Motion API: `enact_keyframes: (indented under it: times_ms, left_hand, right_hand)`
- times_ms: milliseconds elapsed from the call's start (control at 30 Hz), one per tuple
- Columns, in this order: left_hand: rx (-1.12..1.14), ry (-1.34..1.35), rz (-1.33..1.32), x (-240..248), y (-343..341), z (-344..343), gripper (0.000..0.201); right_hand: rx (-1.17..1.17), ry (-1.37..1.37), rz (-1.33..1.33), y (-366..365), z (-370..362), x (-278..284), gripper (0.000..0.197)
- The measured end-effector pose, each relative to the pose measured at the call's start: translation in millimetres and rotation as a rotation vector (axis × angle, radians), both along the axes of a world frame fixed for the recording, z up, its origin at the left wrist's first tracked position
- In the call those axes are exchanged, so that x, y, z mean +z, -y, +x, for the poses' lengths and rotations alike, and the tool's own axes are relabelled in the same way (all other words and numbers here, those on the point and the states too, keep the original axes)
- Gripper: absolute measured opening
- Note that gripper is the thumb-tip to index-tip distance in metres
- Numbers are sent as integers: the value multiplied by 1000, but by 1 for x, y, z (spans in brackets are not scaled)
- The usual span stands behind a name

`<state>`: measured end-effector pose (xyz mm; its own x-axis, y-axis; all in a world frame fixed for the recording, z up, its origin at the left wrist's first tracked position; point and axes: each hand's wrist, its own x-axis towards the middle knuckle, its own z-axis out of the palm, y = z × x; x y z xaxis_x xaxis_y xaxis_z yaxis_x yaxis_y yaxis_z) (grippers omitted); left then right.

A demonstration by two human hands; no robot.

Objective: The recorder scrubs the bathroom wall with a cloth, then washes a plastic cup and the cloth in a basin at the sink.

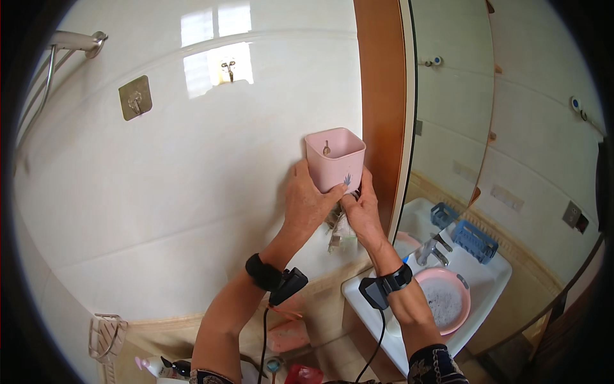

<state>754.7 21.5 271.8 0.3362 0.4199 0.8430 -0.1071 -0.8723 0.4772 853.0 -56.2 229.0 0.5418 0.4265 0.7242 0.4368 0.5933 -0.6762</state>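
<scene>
A pink square container with rounded corners and a dark leaf print rests against the white tiled wall, its top open. A small metal hook shows inside it at the back. My left hand grips its left side and lower front, with the thumb across the front. On the right side and underneath, my right hand is closed around it. A crumpled pale cloth hangs just below the container by my right hand; whether my fingers hold it, I cannot tell. Both wrists wear black straps with cabled devices.
Two wall hooks and a metal rail are at upper left. A brown door frame borders the wall. On the right stand a white sink, a pink basin of sudsy water, a faucet and a blue basket.
</scene>
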Motion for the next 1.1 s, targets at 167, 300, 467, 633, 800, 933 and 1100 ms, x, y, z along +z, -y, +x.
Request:
enact_keyframes:
  times_ms: [167,300,467,633,800,933,1100]
  left_hand:
    - [2,-56,-3,-7,1,-2,59]
    - [-268,-33,-136,-29,-1,-6,65]
    - [-414,22,-55,-64,20,-41,74]
    - [-391,-72,82,-98,24,-70,85]
    - [-443,51,158,-101,31,-79,88]
    - [-467,31,136,-103,40,-79,86]
    - [-418,11,139,-102,51,-78,81]
  right_hand:
    - [19,-20,-26,8,-6,-4,64]
    - [-33,-3,-41,24,-22,-16,67]
    - [-18,88,-86,61,-44,-52,69]
    - [38,117,-285,99,-45,-98,64]
    - [53,-197,-360,120,-34,-127,41]
    - [31,-260,-408,135,-40,-132,35]
    - [32,-361,-395,151,-42,-143,28]
